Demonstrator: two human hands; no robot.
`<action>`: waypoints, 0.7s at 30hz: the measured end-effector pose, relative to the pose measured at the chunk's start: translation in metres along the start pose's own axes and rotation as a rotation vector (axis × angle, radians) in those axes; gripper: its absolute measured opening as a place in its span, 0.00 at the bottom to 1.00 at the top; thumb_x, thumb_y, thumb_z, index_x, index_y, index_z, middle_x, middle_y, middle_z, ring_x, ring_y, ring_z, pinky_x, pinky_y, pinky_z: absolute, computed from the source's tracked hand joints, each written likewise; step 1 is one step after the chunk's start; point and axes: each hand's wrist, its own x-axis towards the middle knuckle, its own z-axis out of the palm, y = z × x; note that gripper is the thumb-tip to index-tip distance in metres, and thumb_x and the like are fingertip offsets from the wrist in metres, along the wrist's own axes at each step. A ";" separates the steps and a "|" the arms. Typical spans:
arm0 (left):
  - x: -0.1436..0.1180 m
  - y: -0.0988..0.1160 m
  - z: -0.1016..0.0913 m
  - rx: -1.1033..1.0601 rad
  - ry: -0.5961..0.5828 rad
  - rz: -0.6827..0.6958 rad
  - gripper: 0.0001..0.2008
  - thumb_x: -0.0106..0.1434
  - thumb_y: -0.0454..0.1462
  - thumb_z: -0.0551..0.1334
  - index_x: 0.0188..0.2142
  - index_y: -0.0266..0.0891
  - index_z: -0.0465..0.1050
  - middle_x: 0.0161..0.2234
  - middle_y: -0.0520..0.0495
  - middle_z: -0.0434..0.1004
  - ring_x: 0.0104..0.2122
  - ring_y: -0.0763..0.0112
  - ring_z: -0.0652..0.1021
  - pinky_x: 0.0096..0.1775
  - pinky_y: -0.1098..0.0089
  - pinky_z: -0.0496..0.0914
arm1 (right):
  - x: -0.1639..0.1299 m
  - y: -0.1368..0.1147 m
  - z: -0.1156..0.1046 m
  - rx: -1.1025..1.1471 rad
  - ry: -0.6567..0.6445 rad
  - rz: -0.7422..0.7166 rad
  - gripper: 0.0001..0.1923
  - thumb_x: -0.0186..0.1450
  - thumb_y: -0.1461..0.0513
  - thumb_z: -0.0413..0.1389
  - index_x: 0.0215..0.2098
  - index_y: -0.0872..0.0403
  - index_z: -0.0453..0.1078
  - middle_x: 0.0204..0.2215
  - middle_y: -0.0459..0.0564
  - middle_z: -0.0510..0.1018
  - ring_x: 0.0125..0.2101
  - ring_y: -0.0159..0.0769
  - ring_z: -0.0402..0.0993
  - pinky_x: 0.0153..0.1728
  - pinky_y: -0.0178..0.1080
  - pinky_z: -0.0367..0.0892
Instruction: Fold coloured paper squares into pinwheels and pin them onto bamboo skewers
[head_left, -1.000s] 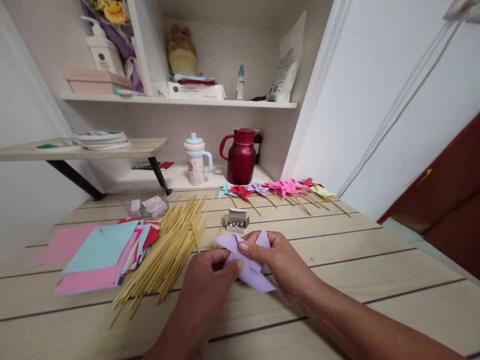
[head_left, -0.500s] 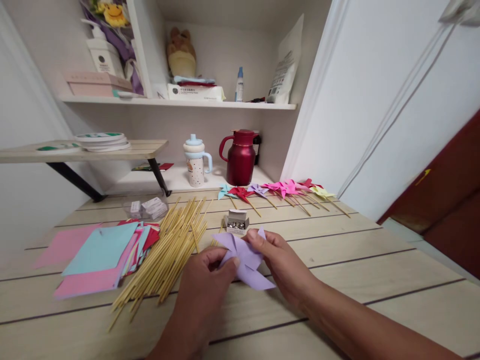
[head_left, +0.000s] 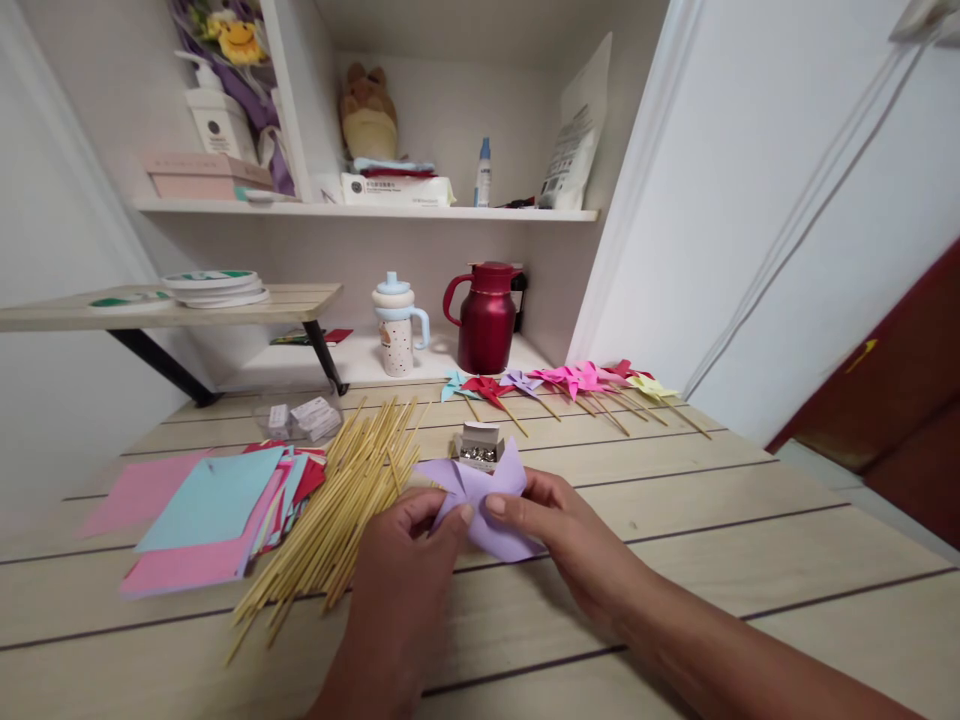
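A lilac paper pinwheel is held between both hands above the table, its blades folded in toward the middle. My left hand pinches its left side between thumb and fingers. On the other side, my right hand grips it with the thumb pressed on the front near the centre and the fingers behind. Just beyond the pinwheel stands a small open box of shiny metal pins. A pile of thin wooden sticks lies left of my left hand.
Coloured paper sheets are stacked at the left, near a clear tray with small boxes. Finished pinwheels on sticks lie along the back. Behind them stand a red jug and a handled cup. A small raised shelf overhangs the back left.
My right thumb has moved from the pinwheel's upper right blade down and left toward its centre. The upper right blade now stands more upright. My left hand keeps its pinch.
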 end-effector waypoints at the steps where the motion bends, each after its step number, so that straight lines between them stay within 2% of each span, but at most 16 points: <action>1: 0.000 0.000 0.000 0.006 0.002 0.005 0.11 0.54 0.44 0.64 0.23 0.39 0.74 0.26 0.49 0.77 0.33 0.61 0.76 0.36 0.68 0.67 | 0.000 0.000 0.000 -0.005 0.001 0.004 0.15 0.54 0.56 0.67 0.34 0.59 0.78 0.30 0.51 0.80 0.28 0.32 0.71 0.31 0.33 0.63; 8: 0.002 -0.008 0.003 0.005 0.059 0.033 0.11 0.53 0.44 0.64 0.21 0.40 0.71 0.26 0.51 0.79 0.32 0.63 0.76 0.35 0.69 0.66 | 0.003 0.004 0.000 -0.025 0.012 0.003 0.17 0.51 0.57 0.69 0.35 0.59 0.78 0.30 0.50 0.81 0.28 0.31 0.72 0.32 0.33 0.65; 14: 0.000 -0.006 0.004 0.011 0.048 0.023 0.10 0.54 0.43 0.64 0.23 0.40 0.76 0.28 0.49 0.80 0.32 0.63 0.76 0.35 0.69 0.66 | 0.003 0.006 -0.001 -0.083 0.064 0.006 0.14 0.50 0.58 0.69 0.32 0.59 0.79 0.27 0.49 0.80 0.24 0.29 0.70 0.27 0.32 0.64; 21: -0.001 -0.004 0.008 -0.048 0.021 -0.021 0.10 0.54 0.43 0.65 0.26 0.38 0.78 0.28 0.47 0.80 0.32 0.62 0.77 0.36 0.68 0.68 | 0.002 0.010 -0.002 -0.157 0.082 -0.098 0.09 0.55 0.61 0.66 0.33 0.58 0.79 0.27 0.47 0.80 0.26 0.29 0.69 0.30 0.32 0.63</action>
